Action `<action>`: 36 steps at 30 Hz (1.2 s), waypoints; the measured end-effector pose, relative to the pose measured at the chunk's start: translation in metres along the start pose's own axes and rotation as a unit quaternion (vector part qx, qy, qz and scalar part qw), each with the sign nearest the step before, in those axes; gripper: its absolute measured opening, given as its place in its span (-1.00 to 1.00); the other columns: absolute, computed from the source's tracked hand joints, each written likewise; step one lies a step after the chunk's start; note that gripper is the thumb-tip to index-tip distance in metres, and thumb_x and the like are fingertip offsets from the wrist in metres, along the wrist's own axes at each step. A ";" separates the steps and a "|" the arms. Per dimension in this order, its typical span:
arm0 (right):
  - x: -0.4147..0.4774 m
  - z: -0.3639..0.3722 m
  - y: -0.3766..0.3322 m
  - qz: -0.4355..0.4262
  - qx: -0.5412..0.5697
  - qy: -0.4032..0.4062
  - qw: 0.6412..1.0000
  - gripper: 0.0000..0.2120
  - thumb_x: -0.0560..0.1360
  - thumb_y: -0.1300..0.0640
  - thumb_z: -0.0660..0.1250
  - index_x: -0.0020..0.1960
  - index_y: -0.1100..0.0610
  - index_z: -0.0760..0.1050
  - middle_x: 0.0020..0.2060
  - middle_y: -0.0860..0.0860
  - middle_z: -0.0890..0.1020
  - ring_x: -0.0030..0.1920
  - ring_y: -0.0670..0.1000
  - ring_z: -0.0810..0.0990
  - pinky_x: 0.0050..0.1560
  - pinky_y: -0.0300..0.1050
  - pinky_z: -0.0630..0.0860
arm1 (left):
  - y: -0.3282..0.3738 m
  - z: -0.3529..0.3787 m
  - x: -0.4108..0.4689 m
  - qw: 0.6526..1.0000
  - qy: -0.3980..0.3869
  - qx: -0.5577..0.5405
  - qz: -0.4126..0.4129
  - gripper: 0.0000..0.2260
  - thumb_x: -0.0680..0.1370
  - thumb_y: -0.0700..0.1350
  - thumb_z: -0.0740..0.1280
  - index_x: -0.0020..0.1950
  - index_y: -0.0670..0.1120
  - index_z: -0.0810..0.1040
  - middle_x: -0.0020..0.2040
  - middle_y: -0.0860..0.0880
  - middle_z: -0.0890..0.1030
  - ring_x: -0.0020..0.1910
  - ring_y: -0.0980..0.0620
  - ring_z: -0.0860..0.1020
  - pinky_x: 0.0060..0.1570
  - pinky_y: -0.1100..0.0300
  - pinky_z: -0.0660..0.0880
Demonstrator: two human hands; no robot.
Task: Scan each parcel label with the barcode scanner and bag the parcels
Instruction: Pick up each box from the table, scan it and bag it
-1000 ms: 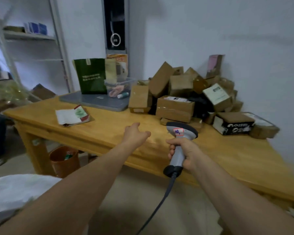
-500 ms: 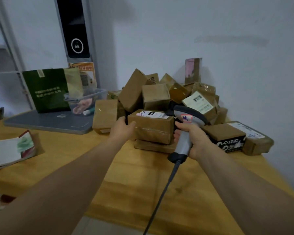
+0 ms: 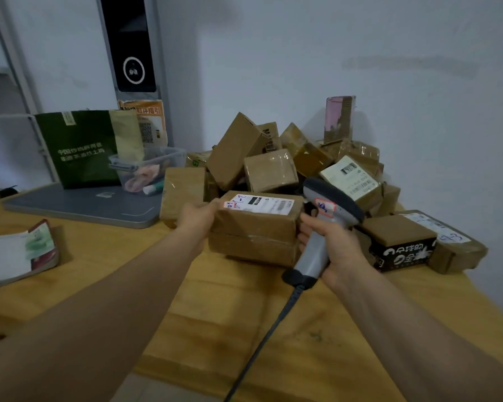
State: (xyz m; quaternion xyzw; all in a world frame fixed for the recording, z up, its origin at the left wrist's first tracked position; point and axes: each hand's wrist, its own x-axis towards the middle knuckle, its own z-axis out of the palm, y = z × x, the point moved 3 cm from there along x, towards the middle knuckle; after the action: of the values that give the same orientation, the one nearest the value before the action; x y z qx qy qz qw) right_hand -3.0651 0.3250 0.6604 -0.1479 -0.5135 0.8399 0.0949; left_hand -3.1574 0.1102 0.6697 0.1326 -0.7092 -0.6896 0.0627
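Head view. Step in hand: picking a parcel (image 3: 256,227) for scanning.

- The left hand (image 3: 199,217) grips the parcel's left end, fingers curled round the edge.
- The right hand (image 3: 336,250) is wrapped round the handle of the scanner (image 3: 328,211). Its fingertips lie just beside the parcel's right end; contact cannot be confirmed.
- The parcel sits between the two sets of fingers, on top of a second box (image 3: 253,252) at the front of the pile (image 3: 270,172) on the tabletop (image 3: 215,320).
- The label (image 3: 259,203) faces up, just beyond the left fingers. The scanner head stands above the right fingers and does not appear to be aimed at the label.

Next move, as judged: draw the parcel clear of the pile, turn the scanner head onto the barcode, and pull the trigger. Bagging follows; no bag for the parcels can be identified here.
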 end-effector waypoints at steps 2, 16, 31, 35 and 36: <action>-0.024 0.000 0.011 0.008 0.003 0.001 1.000 -0.61 0.34 0.22 0.51 0.13 0.14 0.53 0.00 0.11 0.67 0.00 0.09 0.65 -0.17 -0.07 0.54 | -0.006 -0.021 -0.018 1.000 0.011 -0.022 0.002 -0.76 0.54 -0.11 0.38 0.18 -0.15 0.56 -0.02 -0.07 0.59 0.00 -0.03 0.54 0.17 0.03 0.51; -0.181 -0.002 0.074 -0.017 -0.115 -0.028 0.993 -0.76 0.36 0.19 0.53 -0.05 0.04 0.54 -0.08 0.01 0.64 0.00 0.07 0.60 0.13 0.08 0.54 | -0.052 -0.142 -0.163 0.996 0.024 -0.054 -0.074 -0.63 0.53 -0.13 0.38 0.32 -0.11 0.47 0.22 -0.11 0.54 0.24 -0.09 0.46 0.25 0.02 0.44; -0.204 -0.006 0.077 0.050 -0.012 -0.026 0.998 -0.68 0.38 0.27 0.49 0.11 0.19 0.54 0.01 0.16 0.66 0.03 0.15 0.63 0.03 0.07 0.59 | -0.044 -0.160 -0.189 0.988 -0.133 -0.066 -0.039 -0.47 0.43 -0.25 0.43 0.35 0.04 0.41 0.25 -0.12 0.48 0.26 -0.11 0.41 0.29 -0.04 0.39; -0.202 -0.002 0.077 0.044 -0.020 -0.014 0.999 -0.68 0.37 0.27 0.50 0.09 0.19 0.52 0.03 0.16 0.62 0.06 0.15 0.59 0.05 0.08 0.59 | -0.043 -0.164 -0.182 0.995 -0.035 0.082 -0.054 -0.47 0.49 0.15 0.37 0.35 -0.11 0.43 0.30 -0.13 0.45 0.28 -0.14 0.40 0.22 -0.06 0.43; -0.201 -0.003 0.075 0.039 -0.021 -0.008 0.999 -0.69 0.38 0.28 0.50 0.08 0.19 0.52 0.04 0.17 0.61 0.06 0.14 0.58 0.07 0.08 0.58 | -0.044 -0.165 -0.182 0.991 -0.005 0.123 -0.059 -0.44 0.49 0.20 0.35 0.34 -0.14 0.43 0.30 -0.14 0.45 0.27 -0.16 0.40 0.18 -0.05 0.43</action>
State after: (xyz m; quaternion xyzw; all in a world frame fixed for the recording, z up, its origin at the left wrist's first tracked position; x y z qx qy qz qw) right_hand -2.8765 0.2307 0.6226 -0.1628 -0.5254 0.8333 0.0551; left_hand -2.9341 0.0005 0.6500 0.1773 -0.7797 -0.6005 0.0011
